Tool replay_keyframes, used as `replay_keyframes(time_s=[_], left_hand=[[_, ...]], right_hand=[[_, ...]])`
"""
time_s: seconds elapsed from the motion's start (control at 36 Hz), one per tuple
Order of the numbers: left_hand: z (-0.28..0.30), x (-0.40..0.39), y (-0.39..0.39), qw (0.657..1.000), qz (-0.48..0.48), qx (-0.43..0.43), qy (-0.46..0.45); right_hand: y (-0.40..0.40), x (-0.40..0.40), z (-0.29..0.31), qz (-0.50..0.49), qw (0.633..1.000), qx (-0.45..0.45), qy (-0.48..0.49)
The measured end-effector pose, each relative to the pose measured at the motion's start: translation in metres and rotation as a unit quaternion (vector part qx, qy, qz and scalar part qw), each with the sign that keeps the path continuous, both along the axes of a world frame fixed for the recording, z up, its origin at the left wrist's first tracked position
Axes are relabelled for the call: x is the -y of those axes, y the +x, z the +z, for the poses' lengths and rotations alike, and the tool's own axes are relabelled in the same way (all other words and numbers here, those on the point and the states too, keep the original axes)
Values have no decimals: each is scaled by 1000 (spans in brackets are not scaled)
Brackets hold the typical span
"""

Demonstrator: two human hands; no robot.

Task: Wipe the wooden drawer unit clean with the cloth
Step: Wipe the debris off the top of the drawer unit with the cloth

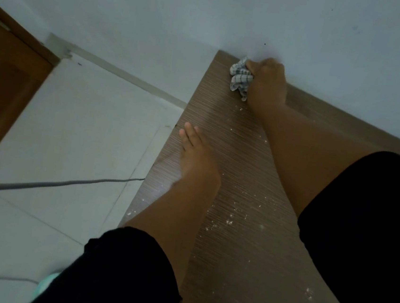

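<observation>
The wooden drawer unit (pixel 238 249) shows its striped brown top, running from the near edge up to the wall. White dust specks (pixel 230 221) lie scattered across the middle and near part of the top. At the far corner by the wall my right hand (pixel 267 80) grips a bunched white cloth with dark checks (pixel 239 75) and presses it onto the top. My left hand (pixel 195 151) lies flat with straight fingers near the unit's left edge.
A pale wall (pixel 232 19) backs the unit. To the left lies a light tiled floor (pixel 59 136) with a grey cable (pixel 55 183) running across it. A brown wooden door (pixel 6 81) stands at the far left. Black sleeves cover both upper arms.
</observation>
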State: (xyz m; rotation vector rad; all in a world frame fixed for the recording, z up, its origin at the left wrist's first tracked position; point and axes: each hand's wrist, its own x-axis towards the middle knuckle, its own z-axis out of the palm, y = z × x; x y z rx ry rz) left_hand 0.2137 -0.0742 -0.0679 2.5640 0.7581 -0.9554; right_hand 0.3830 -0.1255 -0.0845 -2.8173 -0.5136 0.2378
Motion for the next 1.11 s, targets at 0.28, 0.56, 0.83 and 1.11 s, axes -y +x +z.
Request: replay_keyframes(time_s=[0.28, 0.56, 0.83, 1.11], left_hand=[[-1, -1, -2, 1000, 0, 11, -2], [1, -6, -15, 998, 11, 55, -17], [-4, -2, -69, 988, 31, 131, -70], [5, 9, -90, 989, 24, 126, -69]], right_hand=[[-12, 8, 1, 45, 998, -31, -18], [-80, 25, 7, 57, 995, -75, -11], [-191, 47, 6, 54, 993, -105, -15], [-190, 49, 5, 16, 991, -131, 26]])
